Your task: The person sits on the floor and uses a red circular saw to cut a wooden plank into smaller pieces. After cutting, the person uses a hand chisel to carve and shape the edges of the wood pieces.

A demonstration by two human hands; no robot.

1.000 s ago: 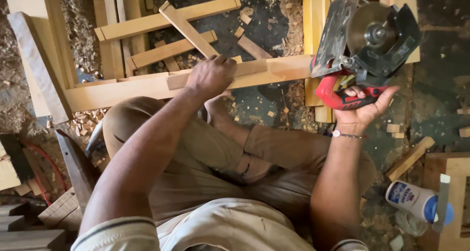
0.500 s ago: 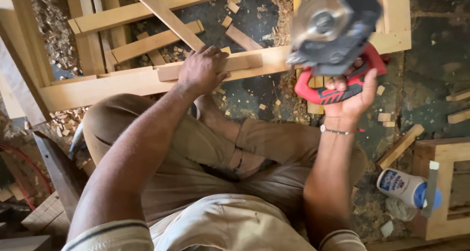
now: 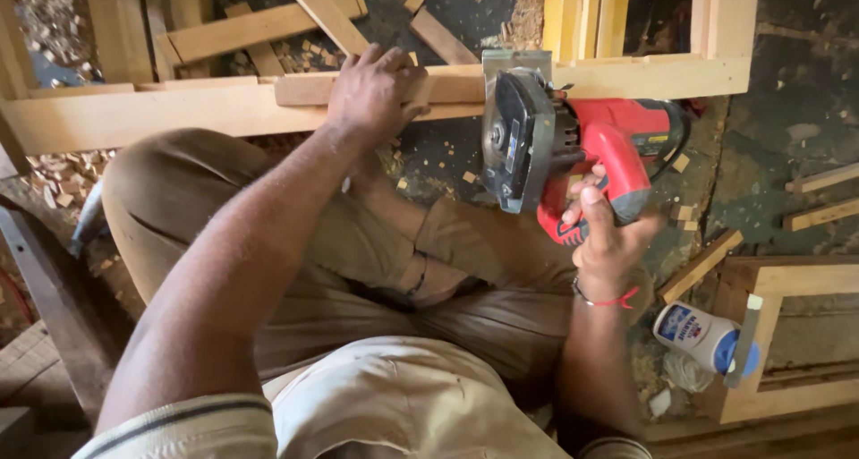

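My left hand point(image 3: 374, 90) presses down on a short wooden strip point(image 3: 394, 87) that lies on a long wooden plank point(image 3: 161, 114). My right hand point(image 3: 607, 240) grips the red handle of a circular saw point(image 3: 573, 150). The saw's grey blade guard sits at the near edge of the strip, just right of my left hand. My knees in brown trousers are folded under both arms.
Loose wooden slats point(image 3: 259, 29) and offcuts lie on the dark floor beyond the plank. A wooden frame point(image 3: 653, 65) stands at the upper right. A white glue bottle with a blue cap point(image 3: 707, 336) lies by another frame point(image 3: 787, 280) at the lower right. Wood shavings point(image 3: 63, 168) cover the left.
My right hand has swung the saw from raised and tilted down to the strip's edge, blade guard facing left. My left hand stays pressed on the strip.
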